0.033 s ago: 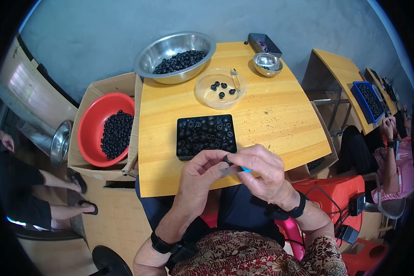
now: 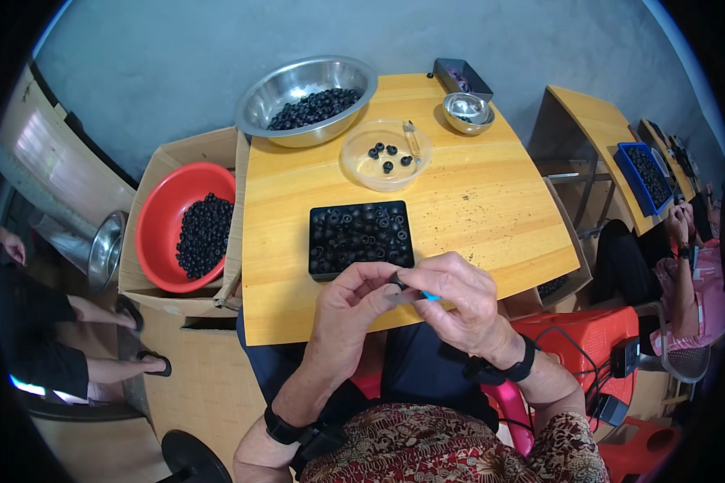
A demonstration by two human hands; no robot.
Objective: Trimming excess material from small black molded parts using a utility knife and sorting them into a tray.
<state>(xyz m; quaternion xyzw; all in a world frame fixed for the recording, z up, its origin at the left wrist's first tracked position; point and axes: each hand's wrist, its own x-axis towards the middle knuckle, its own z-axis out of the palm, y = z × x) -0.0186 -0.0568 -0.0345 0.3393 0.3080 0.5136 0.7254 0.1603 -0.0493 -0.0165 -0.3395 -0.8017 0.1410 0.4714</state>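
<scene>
My left hand and my right hand meet over the table's near edge, fingertips pinched close together. Between them is a small round black part, gripped by my left fingers and touched by my right. A small blue-handled tool is pinched in my right hand; its thin greyish end, apparently a blade, reaches toward my left thumb. Just beyond my hands, a black rectangular tray holds many round black parts with hollow centres. Farther back, a clear round tub contains several black parts and a slim yellowish clear object.
On the wooden table stand a large steel bowl of black parts, a small metal bowl and a dark bin. Left, a red basin of parts sits in a carton. People are on both sides.
My hands and the things on the table show no visible movement. At far left, another person's foot has shifted slightly.
</scene>
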